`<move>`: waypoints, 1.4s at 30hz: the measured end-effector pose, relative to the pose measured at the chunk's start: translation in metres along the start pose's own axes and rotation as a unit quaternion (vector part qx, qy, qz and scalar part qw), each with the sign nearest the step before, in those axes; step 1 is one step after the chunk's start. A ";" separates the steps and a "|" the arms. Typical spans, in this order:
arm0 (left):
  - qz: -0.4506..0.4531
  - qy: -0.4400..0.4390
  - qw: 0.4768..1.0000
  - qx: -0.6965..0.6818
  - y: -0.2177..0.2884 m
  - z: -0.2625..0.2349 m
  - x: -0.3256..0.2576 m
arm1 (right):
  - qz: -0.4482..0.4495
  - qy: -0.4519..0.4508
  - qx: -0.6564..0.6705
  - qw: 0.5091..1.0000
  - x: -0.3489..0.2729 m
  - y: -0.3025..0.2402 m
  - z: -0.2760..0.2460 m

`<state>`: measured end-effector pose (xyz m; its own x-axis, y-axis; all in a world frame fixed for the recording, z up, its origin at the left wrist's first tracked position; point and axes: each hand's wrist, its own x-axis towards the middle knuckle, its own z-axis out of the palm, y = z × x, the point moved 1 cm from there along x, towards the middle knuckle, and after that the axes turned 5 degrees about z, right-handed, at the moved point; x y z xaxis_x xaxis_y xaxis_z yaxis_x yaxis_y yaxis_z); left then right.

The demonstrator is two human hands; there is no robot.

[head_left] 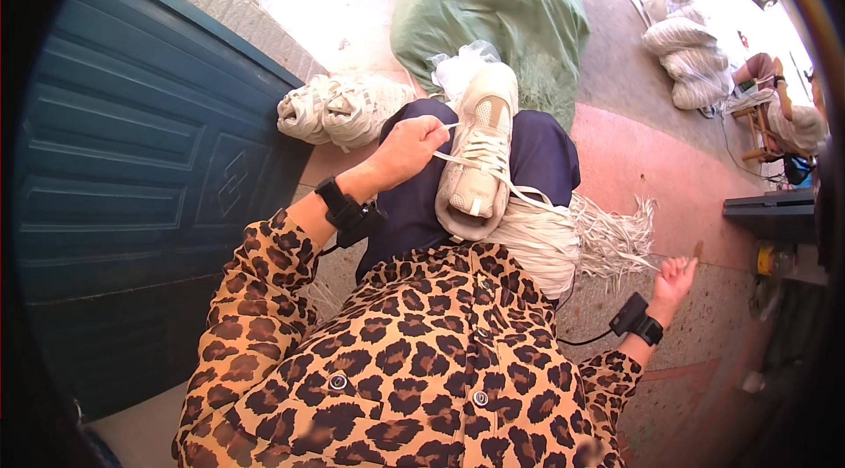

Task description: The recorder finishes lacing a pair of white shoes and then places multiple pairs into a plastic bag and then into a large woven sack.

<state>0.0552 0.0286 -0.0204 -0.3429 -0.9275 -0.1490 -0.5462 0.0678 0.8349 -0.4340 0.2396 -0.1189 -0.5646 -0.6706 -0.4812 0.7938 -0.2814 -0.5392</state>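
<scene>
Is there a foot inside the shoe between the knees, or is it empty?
No foot in the shoe: its opening shows dark, with no leg going in. Whether anything is stuffed deeper, I cannot tell.

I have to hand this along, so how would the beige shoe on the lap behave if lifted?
The shoe would probably hold its form, as its toe looks rounded and uncollapsed. It seems likely to be floppy only at the lace, which bends loosely toward the left hand. It might tip if nudged, with no flat support in view.
</scene>
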 end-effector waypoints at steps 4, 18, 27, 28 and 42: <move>0.154 0.029 0.985 0.070 0.003 0.014 0.000 | 0.034 -0.088 -0.346 0.933 -0.049 0.085 0.134; 0.121 0.084 0.986 0.076 0.002 0.012 -0.022 | -0.366 -0.568 -0.698 0.239 -0.094 0.222 0.257; 0.230 0.053 0.949 0.210 -0.003 0.016 -0.032 | -0.169 -0.471 -0.629 0.596 -0.075 0.218 0.237; 0.231 0.027 0.930 0.284 -0.003 0.016 -0.032 | -0.189 -0.491 -0.605 0.598 -0.079 0.218 0.241; 0.232 0.002 0.959 0.164 -0.006 0.020 -0.024 | 0.099 -0.504 -0.510 0.690 -0.057 0.235 0.227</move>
<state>0.0515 0.0580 -0.0323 -0.6041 -0.7712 0.2010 -0.5465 0.5844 0.5999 -0.1638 0.0561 -0.0617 0.3844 -0.9081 -0.1660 -0.0287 0.1679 -0.9854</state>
